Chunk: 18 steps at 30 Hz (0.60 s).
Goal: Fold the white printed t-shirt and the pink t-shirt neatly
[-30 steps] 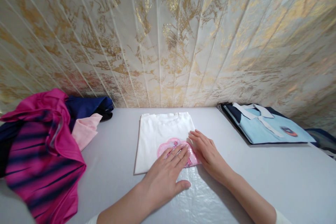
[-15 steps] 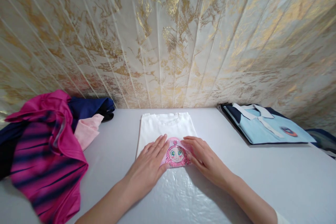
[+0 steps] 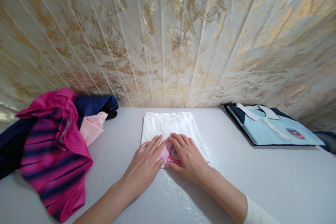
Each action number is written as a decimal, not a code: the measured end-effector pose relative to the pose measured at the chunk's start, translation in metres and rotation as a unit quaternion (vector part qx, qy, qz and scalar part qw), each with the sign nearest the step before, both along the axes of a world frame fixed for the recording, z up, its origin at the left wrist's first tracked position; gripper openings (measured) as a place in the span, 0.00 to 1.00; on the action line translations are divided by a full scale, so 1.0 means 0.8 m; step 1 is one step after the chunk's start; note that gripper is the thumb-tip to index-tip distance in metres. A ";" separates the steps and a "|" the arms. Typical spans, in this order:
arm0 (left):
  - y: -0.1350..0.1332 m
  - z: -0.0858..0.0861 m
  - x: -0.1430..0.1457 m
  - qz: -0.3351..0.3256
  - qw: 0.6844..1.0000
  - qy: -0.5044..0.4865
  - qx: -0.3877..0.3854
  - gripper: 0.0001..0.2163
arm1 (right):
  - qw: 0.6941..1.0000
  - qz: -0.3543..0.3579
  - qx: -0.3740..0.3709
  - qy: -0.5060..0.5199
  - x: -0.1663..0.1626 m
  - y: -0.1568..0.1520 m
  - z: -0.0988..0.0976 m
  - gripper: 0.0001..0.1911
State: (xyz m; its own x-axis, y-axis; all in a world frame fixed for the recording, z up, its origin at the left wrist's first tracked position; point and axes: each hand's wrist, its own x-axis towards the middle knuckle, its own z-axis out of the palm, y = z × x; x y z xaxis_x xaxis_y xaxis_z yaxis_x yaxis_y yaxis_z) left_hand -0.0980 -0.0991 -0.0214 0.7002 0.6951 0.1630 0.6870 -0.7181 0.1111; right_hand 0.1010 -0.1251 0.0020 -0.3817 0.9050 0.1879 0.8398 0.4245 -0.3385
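A folded white T-shirt (image 3: 168, 126) lies flat in front of me, its round neckline toward the wall. On its near part is a pink print (image 3: 165, 155) of a cartoon face, now largely covered by my fingers. My left hand (image 3: 147, 159) rests flat on the shirt's lower left, fingers stretched out and slightly apart. Lying over the print is my right hand (image 3: 187, 155), palm down with fingers extended, its fingertips close to those of the left. Neither hand grips the cloth.
At the left a loose heap holds a magenta and navy striped garment (image 3: 56, 154), a pale pink cloth (image 3: 92, 127) and dark blue cloth (image 3: 91, 106). A folded light blue polo shirt (image 3: 273, 129) tops a stack at the right. Behind the white table (image 3: 231, 178) hangs a gold-patterned curtain (image 3: 162, 42).
My right hand has slid left across the print, covering most of the face and baring the shirt's right edge. My left hand stays nearly in place. The view has shifted slightly left.
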 end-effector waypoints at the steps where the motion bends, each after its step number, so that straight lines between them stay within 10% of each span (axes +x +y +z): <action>1: 0.000 0.001 0.000 0.000 1.000 -0.002 -0.006 0.23 | 1.000 -0.004 0.001 0.003 -0.002 0.001 0.000 0.34; 18: -0.019 0.036 -0.002 -0.066 0.994 -0.085 -0.003 0.03 | 0.986 0.096 0.010 0.138 0.001 -0.007 0.008 0.28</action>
